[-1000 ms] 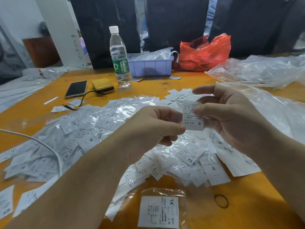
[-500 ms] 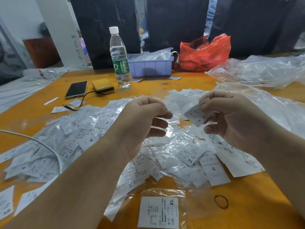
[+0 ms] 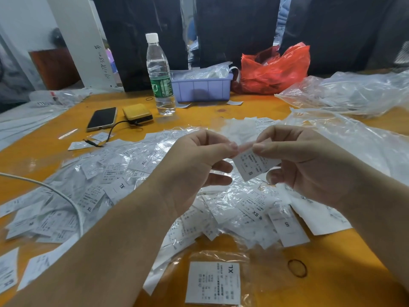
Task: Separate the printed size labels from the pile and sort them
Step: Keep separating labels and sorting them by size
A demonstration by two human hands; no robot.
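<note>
Currently an S label point(image 3: 252, 167) is pinched by the right hand point(image 3: 309, 165) — its top edge is also pinched by the left hand point(image 3: 194, 165); the label pile point(image 3: 115, 187) is spread just below both.

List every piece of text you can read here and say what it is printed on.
"S": label pinched by both hands.
"S": label lying on the pile's right edge.
"XS": label beside it.
"XL": bagged label nearest the camera.
"XL": two labels in the pile's left part.
Small print on the labels, the bottle's green wrapper and the handwriting on the white post: unreadable.
</note>
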